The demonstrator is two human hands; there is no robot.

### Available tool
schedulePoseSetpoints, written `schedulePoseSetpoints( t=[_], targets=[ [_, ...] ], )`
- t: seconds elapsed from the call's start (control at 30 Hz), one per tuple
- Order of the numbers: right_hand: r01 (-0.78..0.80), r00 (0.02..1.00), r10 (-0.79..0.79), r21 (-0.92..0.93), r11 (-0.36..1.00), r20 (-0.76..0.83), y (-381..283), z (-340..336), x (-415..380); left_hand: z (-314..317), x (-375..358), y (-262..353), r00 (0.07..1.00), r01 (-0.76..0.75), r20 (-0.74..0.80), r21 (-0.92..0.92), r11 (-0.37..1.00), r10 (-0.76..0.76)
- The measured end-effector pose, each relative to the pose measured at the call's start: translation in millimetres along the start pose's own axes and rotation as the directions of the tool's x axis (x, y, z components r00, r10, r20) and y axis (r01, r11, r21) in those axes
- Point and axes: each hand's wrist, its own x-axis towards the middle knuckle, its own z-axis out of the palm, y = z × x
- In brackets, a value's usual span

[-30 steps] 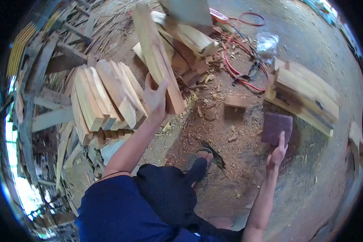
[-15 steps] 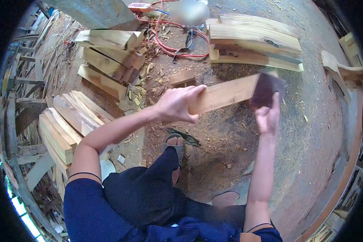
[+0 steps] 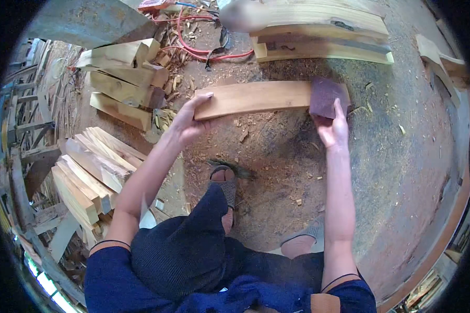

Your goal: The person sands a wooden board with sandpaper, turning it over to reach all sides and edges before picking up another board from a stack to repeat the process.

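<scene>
A slightly curved wooden board (image 3: 256, 98) is held up in front of me, lying crosswise. Its left end is gripped by my left hand (image 3: 187, 119), with the thumb on top and the fingers beneath. Around the right end wraps a dark reddish-brown sheet that looks like sandpaper (image 3: 326, 98). My right hand (image 3: 334, 128) presses that sheet against the board, one finger stretched along it. The fingers under the board are partly hidden.
Cut wood blocks (image 3: 122, 86) lie at the upper left, with stacked boards (image 3: 91, 182) below them. Larger curved pieces (image 3: 324, 26) rest at the top right. A red hose (image 3: 185, 44) crosses the floor (image 3: 266, 198), which is strewn with shavings.
The board has shifted left and is more level. My left hand has moved left and slightly up with it. My right hand and the brown sheet are a little further left.
</scene>
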Motion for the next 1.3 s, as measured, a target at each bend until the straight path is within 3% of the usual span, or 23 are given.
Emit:
schedulePoseSetpoints(
  t=[0.03,0.1,0.13,0.17,0.2,0.27,0.3,0.33,0.37,0.43,0.5,0.6,0.63,0.67,0.73,0.77,0.8,0.83,0.9,1.0,1.13,1.23,1.3],
  targets=[
    [-0.014,1.000,0.017,-0.178,0.984,0.016,-16,11,-12,1,3,2,0.998,0.057,-0.008,-0.108,0.993,-0.058],
    [0.162,0.985,-0.169,-0.384,0.909,0.015,-43,15,-30,3,2,3,0.999,0.021,0.039,-0.062,0.998,-0.019],
    [0.265,0.957,-0.283,-0.574,0.775,0.060,-57,0,-23,2,0,0,0.997,-0.002,0.079,-0.006,1.000,0.003],
    [0.183,0.934,-0.356,-0.816,0.548,-0.029,-72,14,-38,2,0,1,0.997,-0.004,0.072,-0.011,1.000,0.004],
    [0.178,0.936,-0.351,-0.817,0.548,-0.031,-69,11,-33,2,1,2,0.992,-0.035,0.119,0.036,0.999,0.030],
    [0.420,0.590,-0.691,-0.890,-0.181,0.418,-61,-7,-13,4,-1,0,0.986,-0.054,0.162,0.083,0.995,0.040],
    [0.370,0.649,-0.560,-0.856,-0.360,0.516,-54,-28,13,7,-3,0,0.987,-0.030,0.159,0.049,0.998,0.022],
    [0.305,0.764,-0.486,-0.901,-0.307,0.424,-32,-21,10,11,-1,2,0.987,-0.014,0.163,0.020,1.000,0.010],
    [0.375,0.666,-0.570,-0.877,-0.300,0.480,-3,-12,9,12,-1,2,0.981,-0.019,0.192,0.011,1.000,0.016],
    [0.540,0.649,-0.402,-0.763,-0.354,0.646,38,48,-43,18,1,9,0.980,-0.040,0.198,0.040,0.998,0.031],
    [0.692,0.436,-0.347,-0.556,-0.460,0.830,100,74,-65,27,-3,13,0.986,-0.042,0.166,0.079,0.996,0.028],
    [0.862,0.337,-0.160,-0.372,-0.343,0.928,153,115,-108,15,4,19,0.992,-0.049,0.118,0.070,0.996,0.041],
    [0.877,0.282,-0.131,-0.310,-0.366,0.951,149,114,-104,8,0,21,0.950,0.077,0.304,-0.028,0.997,-0.064],
    [0.891,0.226,-0.098,-0.246,-0.381,0.969,142,111,-97,13,-3,20,0.952,0.081,0.300,-0.029,0.996,-0.069],
    [0.800,0.328,-0.099,-0.332,-0.499,0.940,100,90,-70,27,-11,18,0.991,-0.054,0.129,0.086,0.995,0.043],
    [0.698,0.382,-0.161,-0.398,-0.596,0.910,68,78,-58,31,-14,18,0.972,-0.011,0.233,0.008,1.000,0.008],
    [0.724,0.399,-0.263,-0.478,-0.497,0.878,46,49,-28,28,-12,18,0.971,-0.015,0.237,-0.005,1.000,0.016],
    [0.577,0.504,-0.271,-0.553,-0.601,0.820,16,25,-5,25,-8,18,0.980,-0.017,0.199,0.025,1.000,0.011],
    [0.480,0.570,-0.547,-0.789,-0.384,0.613,-11,-13,22,26,-8,17,0.985,-0.016,0.170,0.052,0.999,0.007],
    [0.445,0.610,-0.496,-0.785,-0.431,0.618,9,12,5,36,-12,14,0.990,-0.080,0.121,0.107,0.991,0.067],
    [0.651,0.432,-0.271,-0.506,-0.566,0.860,88,74,-63,32,-11,15,0.990,-0.057,0.134,0.168,0.984,0.035],
    [0.754,0.400,-0.086,-0.380,-0.535,0.913,78,70,-66,20,-12,10,0.994,-0.025,0.108,0.261,0.965,-0.003],
    [0.678,0.420,-0.248,-0.483,-0.554,0.873,43,40,-34,18,-17,-1,0.998,-0.053,0.038,0.228,0.972,0.045]
  ],
)
